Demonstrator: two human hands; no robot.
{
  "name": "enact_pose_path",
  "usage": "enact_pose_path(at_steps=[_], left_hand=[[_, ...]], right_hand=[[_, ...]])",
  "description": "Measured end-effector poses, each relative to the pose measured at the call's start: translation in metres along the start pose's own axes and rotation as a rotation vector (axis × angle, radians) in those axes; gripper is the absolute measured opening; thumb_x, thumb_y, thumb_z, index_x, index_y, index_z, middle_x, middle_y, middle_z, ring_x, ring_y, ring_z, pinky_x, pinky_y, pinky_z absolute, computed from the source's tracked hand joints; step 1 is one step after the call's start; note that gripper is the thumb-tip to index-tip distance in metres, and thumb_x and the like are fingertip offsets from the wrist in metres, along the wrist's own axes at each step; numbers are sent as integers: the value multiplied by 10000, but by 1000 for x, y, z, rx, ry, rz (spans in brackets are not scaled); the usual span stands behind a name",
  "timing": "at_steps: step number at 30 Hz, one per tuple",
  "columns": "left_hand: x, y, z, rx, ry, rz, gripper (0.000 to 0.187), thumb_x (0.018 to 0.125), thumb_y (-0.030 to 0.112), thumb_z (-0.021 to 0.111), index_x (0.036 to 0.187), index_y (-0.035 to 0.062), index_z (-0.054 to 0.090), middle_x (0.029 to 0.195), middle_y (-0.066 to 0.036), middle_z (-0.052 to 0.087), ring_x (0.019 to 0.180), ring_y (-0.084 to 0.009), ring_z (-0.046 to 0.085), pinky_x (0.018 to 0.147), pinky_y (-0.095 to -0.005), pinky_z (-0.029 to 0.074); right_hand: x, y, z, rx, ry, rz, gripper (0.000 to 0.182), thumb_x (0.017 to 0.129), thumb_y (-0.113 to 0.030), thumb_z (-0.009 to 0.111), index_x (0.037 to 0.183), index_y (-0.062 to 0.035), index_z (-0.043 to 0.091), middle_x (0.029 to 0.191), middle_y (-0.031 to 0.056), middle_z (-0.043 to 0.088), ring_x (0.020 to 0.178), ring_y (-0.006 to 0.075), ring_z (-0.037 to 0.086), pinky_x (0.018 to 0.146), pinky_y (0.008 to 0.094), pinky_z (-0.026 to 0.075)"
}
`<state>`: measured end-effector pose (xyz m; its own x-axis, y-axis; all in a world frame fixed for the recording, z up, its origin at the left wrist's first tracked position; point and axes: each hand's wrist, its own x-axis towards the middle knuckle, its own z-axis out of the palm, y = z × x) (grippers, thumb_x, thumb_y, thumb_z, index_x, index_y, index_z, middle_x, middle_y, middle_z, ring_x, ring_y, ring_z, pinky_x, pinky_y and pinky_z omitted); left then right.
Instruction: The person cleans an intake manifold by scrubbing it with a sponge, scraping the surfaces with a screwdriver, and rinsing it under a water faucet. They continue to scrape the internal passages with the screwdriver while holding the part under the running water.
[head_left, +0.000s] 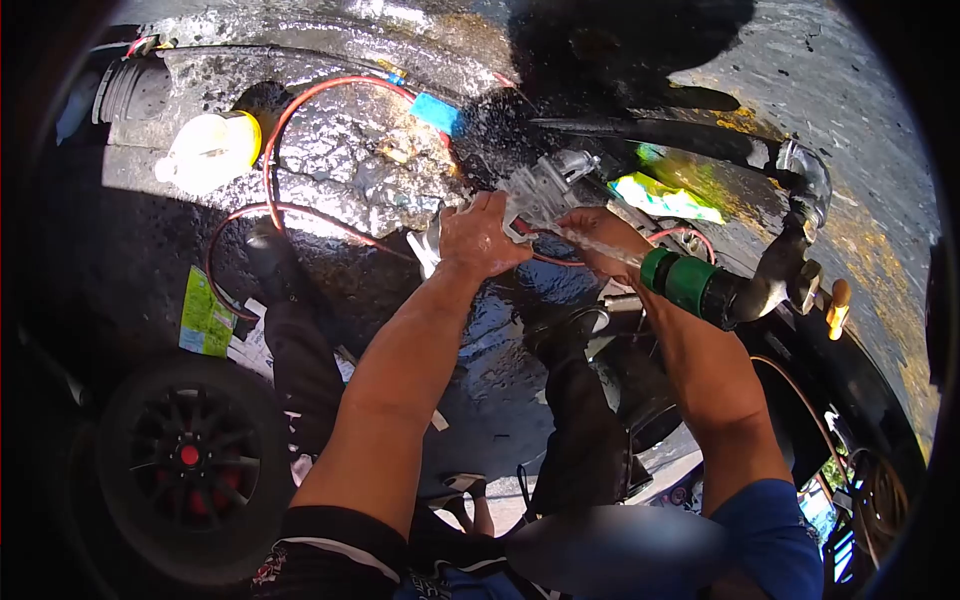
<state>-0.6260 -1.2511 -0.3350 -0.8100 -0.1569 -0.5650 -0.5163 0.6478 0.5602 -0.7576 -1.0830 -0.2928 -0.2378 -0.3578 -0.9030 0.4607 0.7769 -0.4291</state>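
Observation:
A grey cast-metal part with a ribbed body and a short round neck sits between my two hands. My left hand grips its near left edge, fingers bent over it. From the right, my right hand has its fingers closed on the lower side of the part. A clear stream of water runs from the green hose connector on the metal tap, across my right hand toward the part. Beside my left wrist is a white object, partly hidden by the hand.
Wet, dark ground surrounds my hands. A red hose loops on the left, near a white and yellow container and a blue block. A bright yellow-green packet lies right. A black-spoked wheel stands at lower left.

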Motion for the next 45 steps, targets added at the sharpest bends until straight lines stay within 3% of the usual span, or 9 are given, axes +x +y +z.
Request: enact_pose_path(at_steps=[4, 10, 13, 17, 20, 30, 33, 39, 45], left_hand=[[3, 4, 2, -6, -13, 6, 932, 654, 531, 781, 1417, 74, 501, 1363, -113, 571, 1245, -276, 595, 1081, -522, 377], [-11, 0, 8, 8, -28, 14, 914, 670, 525, 773, 1421, 75, 509, 1332, -105, 582, 1249, -274, 587, 1099, -506, 357], [-11, -3, 22, 14, 34, 9, 936, 641, 540, 789, 1418, 93, 518, 1334, -107, 584, 1244, -277, 589, 1090, -482, 379], [-21, -8, 11, -13, 57, 6, 914, 638, 515, 793, 1396, 75, 533, 1301, -125, 602, 1186, -294, 625, 1054, -478, 415], [-17, -5, 11, 6, 86, 37, 905, 643, 517, 775, 1402, 88, 530, 1286, -130, 617, 1183, -291, 628, 1042, -475, 419], [-22, -6, 20, 13, 55, 58, 913, 633, 491, 804, 1408, 95, 530, 1313, -121, 623, 1222, -276, 611, 1069, -495, 395], [-22, -4, 15, 49, 71, 28, 908, 639, 496, 799, 1400, 74, 537, 1318, -124, 611, 1219, -297, 606, 1044, -494, 422], [-25, -12, 20, 29, 68, -48, 919, 644, 491, 784, 1401, 40, 520, 1277, -136, 600, 1183, -315, 601, 1020, -482, 424], [-31, -14, 29, 40, 118, -31, 929, 629, 491, 808, 1399, 62, 515, 1288, -134, 604, 1183, -329, 617, 1018, -507, 417]], right_hand=[[56, 45, -3, -181, 17, -197, 222, 940, -189, 658, 1100, -38, 686, 782, 123, 659, 760, 158, 643, 636, 279, 460], [-8, -43, 47, -372, 25, 254, 275, 943, -207, 551, 1071, -14, 699, 922, 192, 702, 948, 323, 682, 896, 423, 528], [4, 25, 63, -505, 193, -297, 256, 938, -105, 549, 1131, -8, 688, 1060, 150, 712, 971, 251, 676, 900, 371, 530], [0, 1, 43, -258, 55, -208, 337, 959, -210, 553, 1225, -47, 680, 1199, 201, 695, 1125, 324, 662, 996, 380, 491], [11, 8, 74, -696, 98, 26, 334, 981, -174, 517, 1257, -55, 663, 1227, 202, 685, 1139, 309, 660, 988, 375, 495], [-11, 37, 23, 133, 143, 106, 297, 988, -313, 589, 1051, -33, 667, 620, 109, 578, 414, 200, 504, 381, 509, 382], [-66, -33, -2, 114, -73, 202, 235, 963, -220, 590, 1116, -63, 673, 706, 83, 614, 505, 171, 540, 447, 376, 435], [-10, 35, 12, -676, 188, -472, 247, 905, -163, 566, 1053, -23, 706, 938, 232, 694, 911, 405, 681, 831, 459, 538], [-28, -55, 51, -1118, -70, -80, 240, 859, -144, 595, 975, 28, 714, 935, 260, 709, 859, 429, 701, 819, 483, 561]])
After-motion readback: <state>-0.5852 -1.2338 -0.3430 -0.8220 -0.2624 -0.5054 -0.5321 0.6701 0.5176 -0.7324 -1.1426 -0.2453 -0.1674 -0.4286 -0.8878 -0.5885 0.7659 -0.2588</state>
